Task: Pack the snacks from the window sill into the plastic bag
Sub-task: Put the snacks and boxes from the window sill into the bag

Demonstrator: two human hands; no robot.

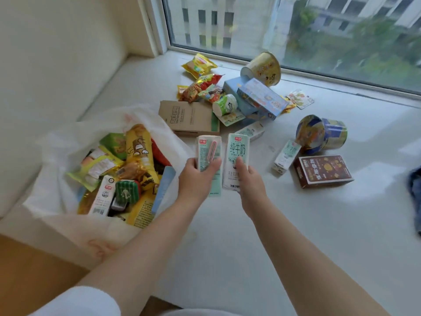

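Observation:
My left hand (196,179) grips a pale green milk carton (209,148) with a pink straw on its back. Beside it my right hand (250,181) grips a second milk carton (237,151), label side up. Both cartons are held just right of the white plastic bag (66,144), which lies open on the white window sill (296,224) and holds several snack packets and a milk carton (103,197). More snacks lie on the sill beyond my hands: two more milk cartons (286,156), (251,131), a brown box (322,171), a blue cup (321,133), a cardboard box (189,117).
Near the window pane (296,30) lie a yellow tub (264,67), a blue box (259,99), a small white and green cup (225,104) and several snack packets (198,65). A cream wall (57,53) borders the sill on the left. Blue cloth (415,190) shows at the right edge.

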